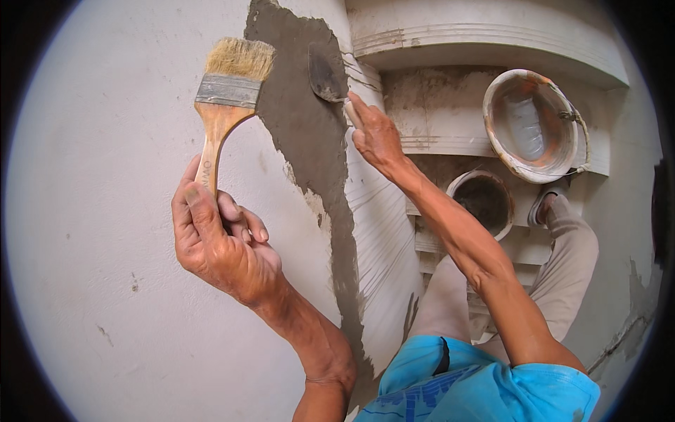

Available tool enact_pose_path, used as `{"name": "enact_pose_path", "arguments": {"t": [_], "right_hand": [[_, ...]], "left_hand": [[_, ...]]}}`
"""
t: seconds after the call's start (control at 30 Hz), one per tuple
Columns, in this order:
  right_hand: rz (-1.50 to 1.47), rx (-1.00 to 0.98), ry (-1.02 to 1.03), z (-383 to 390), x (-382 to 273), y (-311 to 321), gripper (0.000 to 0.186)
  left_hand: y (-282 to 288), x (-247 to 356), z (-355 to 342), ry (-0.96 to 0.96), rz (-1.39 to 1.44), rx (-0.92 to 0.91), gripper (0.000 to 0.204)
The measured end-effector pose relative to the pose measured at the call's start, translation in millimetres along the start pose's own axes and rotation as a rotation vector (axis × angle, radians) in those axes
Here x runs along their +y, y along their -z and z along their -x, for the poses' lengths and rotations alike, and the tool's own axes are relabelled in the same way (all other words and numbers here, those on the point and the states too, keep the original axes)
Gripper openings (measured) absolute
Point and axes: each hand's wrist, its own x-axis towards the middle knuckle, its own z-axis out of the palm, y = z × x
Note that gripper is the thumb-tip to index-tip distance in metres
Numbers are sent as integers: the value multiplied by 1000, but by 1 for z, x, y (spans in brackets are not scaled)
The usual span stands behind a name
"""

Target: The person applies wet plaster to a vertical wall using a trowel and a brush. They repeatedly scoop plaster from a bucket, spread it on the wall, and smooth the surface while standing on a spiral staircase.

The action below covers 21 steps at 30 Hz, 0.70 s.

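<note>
My left hand (228,243) is closed round the wooden handle of a wide, flat paintbrush (228,91). Its pale bristles point up, in front of the white wall (112,211) and apart from the mortar. My right hand (378,137) grips the light handle of a small trowel (326,74). The trowel's dark, rounded blade lies against a strip of wet grey mortar (302,133), near its upper right edge. This ragged strip runs down the wall, broad at the top and narrower below.
Steps (443,105) lie to the right below the wall. A stained bucket (538,126) with a wire handle and some water stands on them, with my foot close by. Under my right forearm is a second bucket (481,200), dark inside. Another wall (626,232) bounds the right side.
</note>
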Motion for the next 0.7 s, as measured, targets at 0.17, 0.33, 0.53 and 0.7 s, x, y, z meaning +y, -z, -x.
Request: {"name": "enact_pose_path", "arguments": {"t": [0.17,0.33,0.53,0.7], "right_hand": [[76,-105,-148,40,17,-2,78],[31,-70,-114,34,-2,14,78],[73,-33,-106,22,-19,-5,76],[162,-129,-184,37,17,10,78]], "left_hand": [[2,5,3,9,5,24,32],[5,3,8,3,46,13,32],[16,1,18,6,61,31,33],[26,0,40,36,44,-10,36]]}}
